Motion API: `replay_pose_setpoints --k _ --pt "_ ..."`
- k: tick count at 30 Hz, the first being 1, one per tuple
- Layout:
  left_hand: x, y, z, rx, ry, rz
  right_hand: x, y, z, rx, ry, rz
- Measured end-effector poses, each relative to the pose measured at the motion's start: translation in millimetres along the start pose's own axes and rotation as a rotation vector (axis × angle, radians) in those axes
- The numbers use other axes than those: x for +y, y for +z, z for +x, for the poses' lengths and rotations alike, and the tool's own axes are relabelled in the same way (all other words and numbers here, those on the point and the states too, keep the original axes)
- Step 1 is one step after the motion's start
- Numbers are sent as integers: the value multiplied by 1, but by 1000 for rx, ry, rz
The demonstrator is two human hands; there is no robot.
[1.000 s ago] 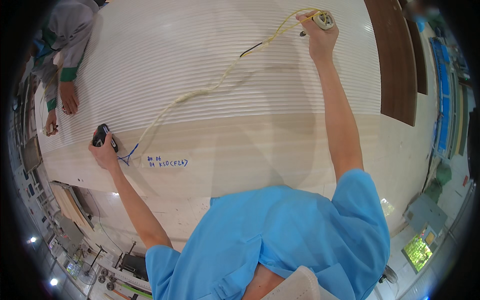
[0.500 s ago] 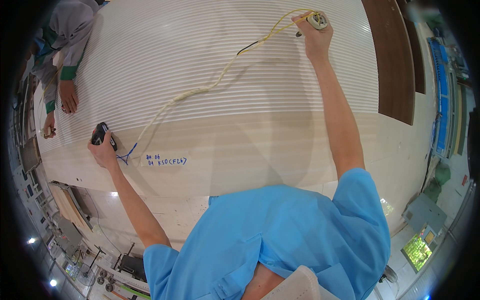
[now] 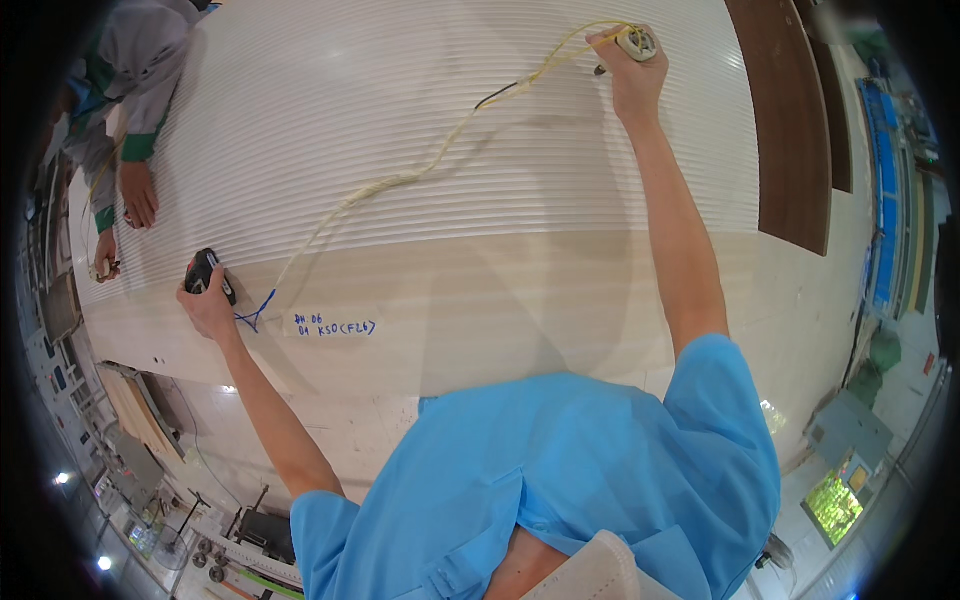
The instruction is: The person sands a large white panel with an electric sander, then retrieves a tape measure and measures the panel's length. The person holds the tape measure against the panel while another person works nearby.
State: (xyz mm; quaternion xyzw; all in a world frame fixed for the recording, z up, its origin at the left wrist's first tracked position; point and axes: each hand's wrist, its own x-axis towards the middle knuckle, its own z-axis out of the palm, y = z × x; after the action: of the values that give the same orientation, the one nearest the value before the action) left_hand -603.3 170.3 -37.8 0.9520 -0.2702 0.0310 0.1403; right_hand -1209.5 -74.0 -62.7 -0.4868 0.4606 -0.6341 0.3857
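My left hand (image 3: 207, 308) is closed around a black, rounded object (image 3: 205, 272) that looks like a tape measure, with red and pale patches. Blue wire ends (image 3: 252, 318) lie beside that hand. From them a pale, wrapped wire bundle (image 3: 385, 184) runs diagonally over the ribbed panel (image 3: 400, 110) and turns yellow toward the far right. There my right hand (image 3: 635, 85) grips a pale, round roll (image 3: 638, 43), perhaps tape, with yellow wire looping over it. A small dark tip shows beside its fingers.
At the far left a co-worker's hand (image 3: 137, 195) rests on the panel; their other hand (image 3: 105, 255) holds something small at its edge. A strip with blue handwriting (image 3: 335, 326) lies near me. Dark brown boards (image 3: 790, 130) stand beyond the right edge.
My hands keep their grips and have hardly moved. The co-worker's nearer hand has shifted slightly right and toward me.
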Motion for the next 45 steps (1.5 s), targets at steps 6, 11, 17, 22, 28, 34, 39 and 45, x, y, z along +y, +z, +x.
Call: replay_pose_setpoints --k 6,11,17,22,28,34,39,45 --pt "0 4 4 19 12 -10 -14 -3 16 -37 -84 -2" --pt "13 12 8 16 57 -29 4 3 12 0 -9 6" --pt "26 14 10 -6 53 -12 -6 0 15 22 -71 -58" --pt "32 14 10 -2 58 4 -13 3 23 17 -70 26" --pt "37 12 6 -17 44 -17 7 4 17 22 -17 26" --pt "34 14 8 4 73 -8 -2 3 21 13 -56 10" --pt "34 16 10 3 65 22 -3 3 31 4 -82 33" --pt "35 16 11 1 61 25 8 7 25 12 32 -47"
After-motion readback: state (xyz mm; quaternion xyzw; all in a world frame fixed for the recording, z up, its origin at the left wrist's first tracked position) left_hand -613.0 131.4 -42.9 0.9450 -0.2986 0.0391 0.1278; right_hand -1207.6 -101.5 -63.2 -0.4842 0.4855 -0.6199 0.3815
